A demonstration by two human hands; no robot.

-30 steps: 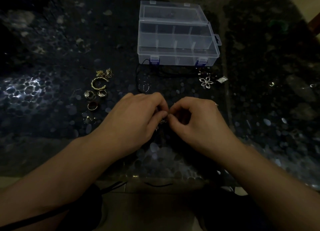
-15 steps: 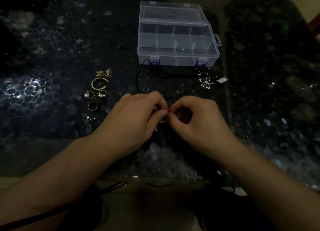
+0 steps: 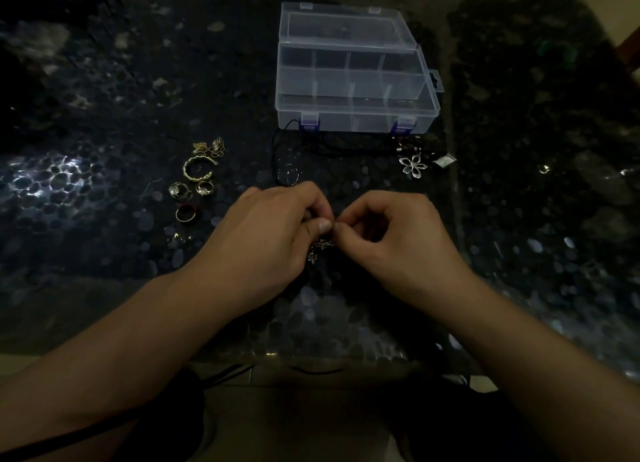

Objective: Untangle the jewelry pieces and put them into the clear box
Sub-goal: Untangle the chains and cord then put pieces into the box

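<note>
My left hand (image 3: 266, 239) and my right hand (image 3: 398, 239) meet fingertip to fingertip above the dark table, both pinching a small tangled chain (image 3: 320, 248) that dangles between them. The clear box (image 3: 353, 77) stands open at the back centre, its divided compartments showing nothing inside. A black cord necklace with a ring pendant (image 3: 289, 175) lies just beyond my left hand. Left of my hands lie a gold bangle (image 3: 197, 168), several rings (image 3: 188, 201) and a knot of gold chain (image 3: 209, 147). A silver flower pendant (image 3: 412, 165) lies in front of the box's right corner.
The table top (image 3: 104, 115) is dark, glossy and pebble-patterned, with its front edge just below my forearms. A small silver piece (image 3: 445, 161) lies beside the flower pendant, and a tiny glint (image 3: 544, 168) shows farther right.
Both hands stay together on the small chain, with only slight finger movements. Nothing else on the table has moved.
</note>
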